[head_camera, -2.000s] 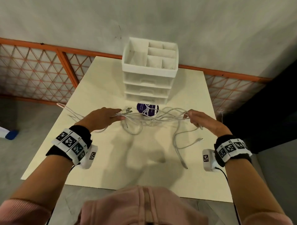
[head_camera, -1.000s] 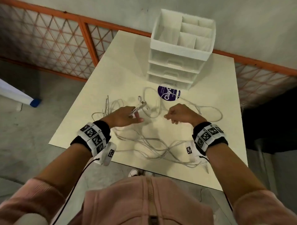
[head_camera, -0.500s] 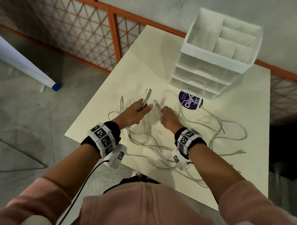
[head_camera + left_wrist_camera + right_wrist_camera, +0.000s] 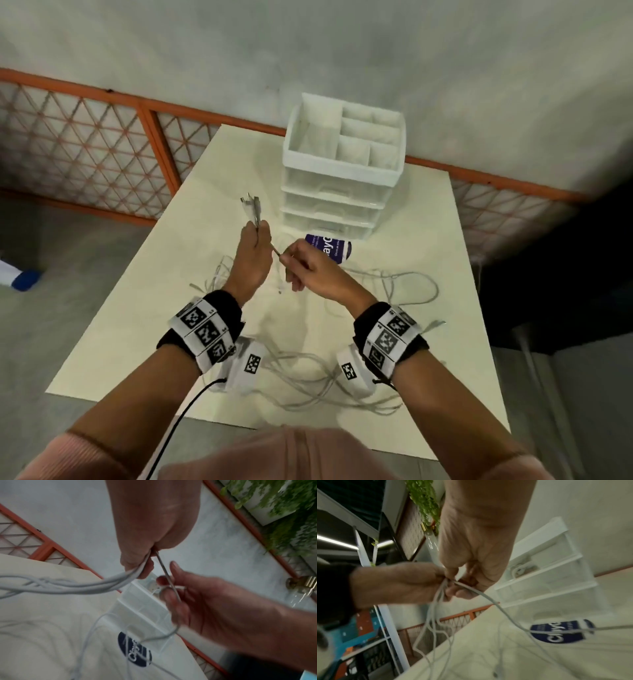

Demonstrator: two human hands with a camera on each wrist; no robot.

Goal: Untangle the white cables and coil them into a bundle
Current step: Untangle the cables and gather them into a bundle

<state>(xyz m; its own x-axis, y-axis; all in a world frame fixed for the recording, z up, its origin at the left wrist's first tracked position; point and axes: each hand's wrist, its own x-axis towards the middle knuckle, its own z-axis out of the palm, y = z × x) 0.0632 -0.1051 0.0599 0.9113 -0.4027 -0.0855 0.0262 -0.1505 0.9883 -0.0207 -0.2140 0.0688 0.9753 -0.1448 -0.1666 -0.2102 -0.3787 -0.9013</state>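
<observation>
The left hand (image 4: 252,260) holds several white cables (image 4: 308,373) together, plug ends (image 4: 251,205) pointing to 12 o'clock. The right hand (image 4: 313,274) pinches one cable. Loose loops lie on the tabletop (image 4: 144,308). At 12 o'clock stands the drawer organizer (image 4: 342,178); inside one drawer a coiled cable (image 4: 521,568) shows.

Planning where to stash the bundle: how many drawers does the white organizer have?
3, stacked under the open divided tray of the white organizer: top drawer, middle drawer, bottom drawer lowest. None appears hidden.
</observation>
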